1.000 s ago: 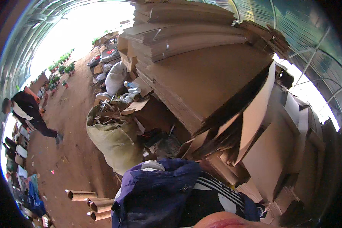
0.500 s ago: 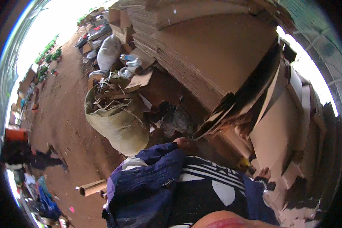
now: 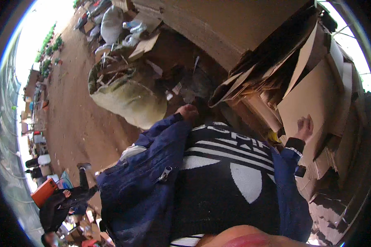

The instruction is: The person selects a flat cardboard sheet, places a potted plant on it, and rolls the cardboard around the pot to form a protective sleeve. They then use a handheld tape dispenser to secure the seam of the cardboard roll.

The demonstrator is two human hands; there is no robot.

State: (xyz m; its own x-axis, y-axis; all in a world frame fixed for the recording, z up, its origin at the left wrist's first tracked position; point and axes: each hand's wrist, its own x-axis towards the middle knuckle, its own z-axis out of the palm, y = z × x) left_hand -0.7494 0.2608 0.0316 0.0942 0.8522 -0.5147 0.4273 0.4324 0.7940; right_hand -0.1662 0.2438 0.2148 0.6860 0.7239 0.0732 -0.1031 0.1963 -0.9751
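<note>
My left hand [image 3: 188,112] is in front of my body, near the big pale woven sack [image 3: 134,99]. Its fingers look curled in, and I see nothing in them, though the picture is blurred there. Out to the right, my right hand [image 3: 304,127] is raised with fingers apart and nothing held. Behind it in the picture stands a large brown cardboard sheet [image 3: 307,99]; whether the hand touches it I cannot tell. Dark, layered cardboard pieces [image 3: 251,80] lean between the two hands. Strips of scrap fill the sack's mouth.
A tall stack of flat cardboard [image 3: 218,24] rises ahead. Bagged scrap [image 3: 111,24] and loose boxes lie beyond the sack. Brown dirt ground [image 3: 70,111] stretches along the left. At the lower left a person in dark clothes [image 3: 57,208] is beside an orange box [image 3: 44,192].
The view has shifted, and the cardboard stack now sits higher in it. My right hand has risen and its fingers show apart. The person at the left appears lower in the picture.
</note>
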